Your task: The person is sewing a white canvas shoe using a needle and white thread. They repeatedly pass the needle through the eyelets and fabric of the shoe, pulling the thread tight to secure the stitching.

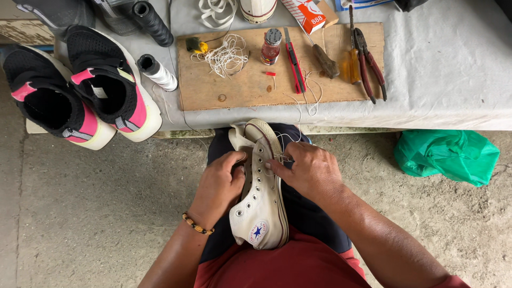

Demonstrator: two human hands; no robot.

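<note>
Head view, centre of the frame: a white high-top sneaker (pixel 261 202) lies on my lap, toe toward the worktop (pixel 442 64). My left hand (pixel 221 184) curls around its open collar, fingers tucked inside, while my right hand (pixel 309 168) pinches a white thread (pixel 290 140) against the eyelet row. Above, on the grey-covered worktop, a brown board (pixel 240 88) carries a tangle of white string (pixel 226 53), a small red bottle (pixel 270 47), a red utility knife (pixel 294 66), a screwdriver (pixel 322 58) and red-handled pliers (pixel 368 61). At upper left stand two black-and-pink sneakers (pixel 80 90) beside a white thread spool (pixel 157 72). A green plastic bag (pixel 448 156) lies on the concrete floor (pixel 96 213) at right.
</note>
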